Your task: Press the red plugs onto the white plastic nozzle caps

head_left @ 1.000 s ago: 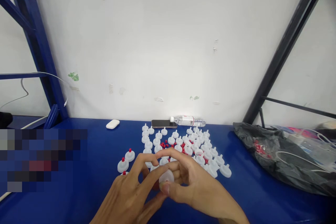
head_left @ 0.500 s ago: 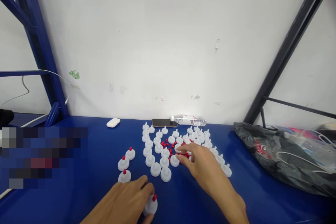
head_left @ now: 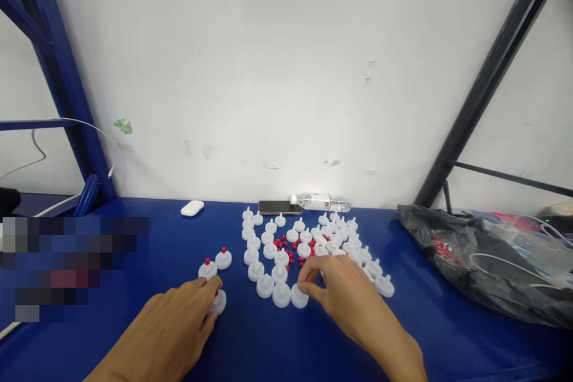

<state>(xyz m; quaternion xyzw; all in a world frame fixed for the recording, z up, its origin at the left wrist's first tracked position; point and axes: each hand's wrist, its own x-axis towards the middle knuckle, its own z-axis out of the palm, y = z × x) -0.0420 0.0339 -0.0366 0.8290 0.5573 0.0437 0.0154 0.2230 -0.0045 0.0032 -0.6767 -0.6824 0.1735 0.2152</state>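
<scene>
White plastic nozzle caps, round with a thin spout, stand in loose rows on the blue table (head_left: 250, 346). My right hand (head_left: 347, 295) is closed in a pinch at the spout of a white nozzle cap (head_left: 299, 296) at the front of the group. Over on the left, my left hand (head_left: 179, 316) has its fingers curled round a red-tipped nozzle cap (head_left: 218, 303), partly covered by the fingers. Just beyond it stand two more red-tipped nozzle caps, one nearer (head_left: 207, 270) and one farther (head_left: 223, 259). Small red tips (head_left: 290, 256) lie scattered among the white caps.
Along the wall lie a phone (head_left: 280, 208), a clear water bottle (head_left: 320, 202) and a small white case (head_left: 192, 208). A dark plastic bag (head_left: 421, 239) with red pieces inside occupies the right side. Metal frame posts (head_left: 474, 95) rise at both sides.
My left hand has moved left and away from me with a red-tipped nozzle cap, to the other red-tipped ones. My right hand has come nearer, and a white nozzle cap now stands at the front row.
</scene>
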